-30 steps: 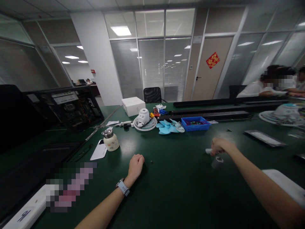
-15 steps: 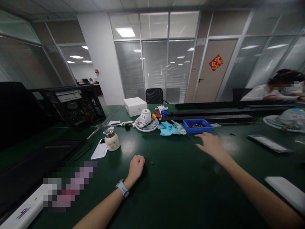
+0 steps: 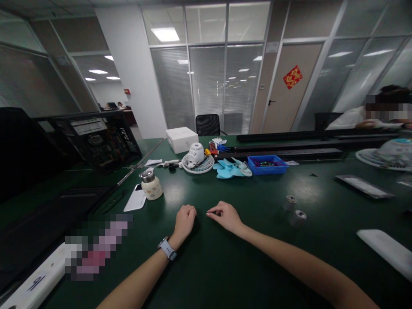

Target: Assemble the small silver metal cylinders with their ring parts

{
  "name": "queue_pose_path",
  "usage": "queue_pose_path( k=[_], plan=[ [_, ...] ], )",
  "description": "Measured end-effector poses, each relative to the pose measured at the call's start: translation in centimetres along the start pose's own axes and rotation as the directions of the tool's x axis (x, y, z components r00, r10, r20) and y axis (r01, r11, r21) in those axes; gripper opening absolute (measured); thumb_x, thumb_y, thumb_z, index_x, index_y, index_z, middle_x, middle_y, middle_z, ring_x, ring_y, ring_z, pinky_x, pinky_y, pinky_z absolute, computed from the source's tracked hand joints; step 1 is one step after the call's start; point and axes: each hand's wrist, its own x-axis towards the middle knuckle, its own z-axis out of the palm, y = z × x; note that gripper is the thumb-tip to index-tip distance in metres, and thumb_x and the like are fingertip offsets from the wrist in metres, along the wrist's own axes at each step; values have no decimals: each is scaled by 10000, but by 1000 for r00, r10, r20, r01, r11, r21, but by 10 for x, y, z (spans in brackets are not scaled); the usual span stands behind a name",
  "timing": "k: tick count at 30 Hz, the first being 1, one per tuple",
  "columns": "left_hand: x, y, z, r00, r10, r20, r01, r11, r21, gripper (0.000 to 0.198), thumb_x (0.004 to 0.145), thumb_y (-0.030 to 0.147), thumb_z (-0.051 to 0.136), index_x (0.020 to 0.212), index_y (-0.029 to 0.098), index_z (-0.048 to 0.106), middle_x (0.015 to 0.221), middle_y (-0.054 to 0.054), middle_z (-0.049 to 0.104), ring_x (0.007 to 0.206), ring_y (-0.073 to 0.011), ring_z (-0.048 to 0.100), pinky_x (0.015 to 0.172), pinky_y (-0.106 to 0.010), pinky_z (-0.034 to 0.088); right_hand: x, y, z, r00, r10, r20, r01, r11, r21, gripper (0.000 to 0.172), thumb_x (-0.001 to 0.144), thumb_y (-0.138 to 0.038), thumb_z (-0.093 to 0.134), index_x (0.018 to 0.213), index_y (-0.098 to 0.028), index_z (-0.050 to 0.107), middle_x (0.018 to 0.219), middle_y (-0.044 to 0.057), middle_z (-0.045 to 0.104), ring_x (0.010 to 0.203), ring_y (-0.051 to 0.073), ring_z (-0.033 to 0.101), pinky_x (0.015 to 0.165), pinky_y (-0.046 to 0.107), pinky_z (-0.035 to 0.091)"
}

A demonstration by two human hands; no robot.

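My left hand (image 3: 186, 221), with a watch (image 3: 167, 248) on its wrist, rests closed on the green table (image 3: 199, 266). Its fingers curl inward, so whatever may be inside is hidden. Just to its right, my right hand (image 3: 225, 216) pinches with thumb and forefinger low over the tabletop. The small speck that lay at this spot no longer shows apart from the fingertips; what they hold is too small to name. Beyond my right forearm stand two small metallic cylinders, a farther one (image 3: 291, 200) and a nearer one (image 3: 300, 215).
Farther back lie a blue tray (image 3: 268, 165) with small parts, light-blue fan blades (image 3: 230, 168), a white fan part (image 3: 196, 156) and a white box (image 3: 182, 139). At left stands a cream bottle (image 3: 152, 188) beside a white phone-like slab (image 3: 135, 200). A person (image 3: 350, 121) sits far right.
My right hand has moved left and nearer from beside the blue tray, its spread fingers closing to a pinch where a tiny object lay. My left hand stays almost in place.
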Motion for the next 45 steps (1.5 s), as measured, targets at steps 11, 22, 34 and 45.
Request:
queue_pose_path(
  k=[11,22,34,45],
  plan=[
    [2,-1,2,1000,0,0,-1,1000,-8,319,811,256,314,535,201,466,627,-18,549,706,-191,528,675,-296,370,-100,133,-199,822,266,-504,-399,900,-177,261,836,-380,543,1009,-263,700,1100,52,683,1059,274,596,929,383,446],
    [2,2,1,1000,-7,15,7,1000,3,301,798,225,321,535,203,466,633,-18,549,710,-186,520,681,-295,369,-93,156,-182,851,345,-396,-452,865,-218,266,842,-391,530,1001,-255,695,1095,67,682,1032,297,608,897,391,468],
    [1,-2,3,1000,6,28,-6,1000,0,318,812,241,309,548,202,481,657,-23,567,730,-188,516,687,-295,364,-93,156,-187,831,441,-338,-504,854,-126,252,832,-360,545,984,-233,701,1105,76,689,993,288,650,893,379,508],
    [1,-1,3,1000,10,18,-10,1000,0,318,812,257,315,539,205,469,638,-22,552,717,-189,512,668,-295,352,-120,146,-205,764,533,-364,-581,813,-30,469,713,-481,642,1119,-248,647,922,140,714,828,307,676,751,389,553]
  ],
)
